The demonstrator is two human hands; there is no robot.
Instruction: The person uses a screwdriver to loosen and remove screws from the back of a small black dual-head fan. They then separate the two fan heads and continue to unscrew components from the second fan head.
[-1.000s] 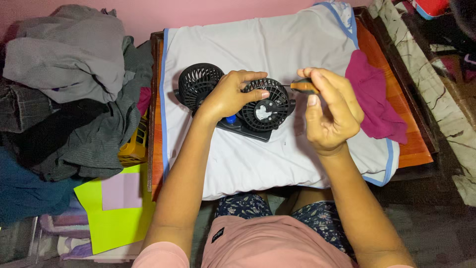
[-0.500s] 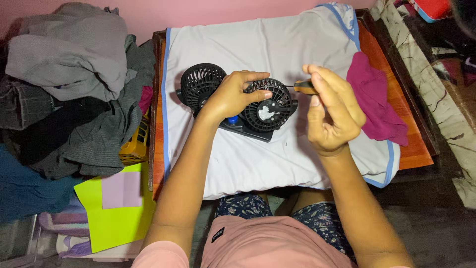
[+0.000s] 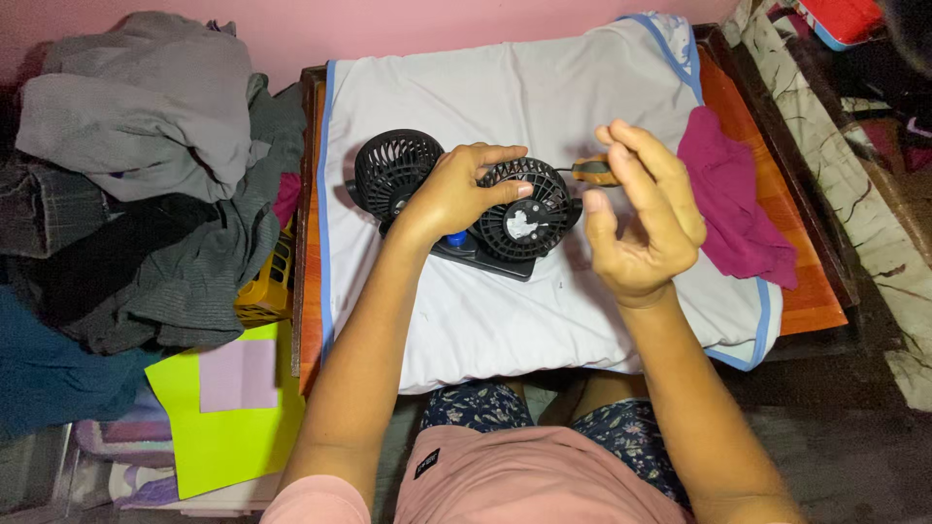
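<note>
My left hand (image 3: 451, 194) grips the black twin fan (image 3: 466, 204) on the white cloth (image 3: 544, 301), fingers curled over the right grille. Right hand (image 3: 641, 218) pinches an orange-handled tool (image 3: 594, 172), probably a screwdriver. White round label at grille centre.

Under the hands, a matt black plastic twin fan (image 3: 466, 199) rests on smooth white cloth (image 3: 582, 87) covering a glossy wooden bench (image 3: 796, 291).

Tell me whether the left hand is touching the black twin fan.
Touching. The head view shows the left hand lying across the top of the black twin fan, fingers curled over the right grille, with no gap visible.
</note>
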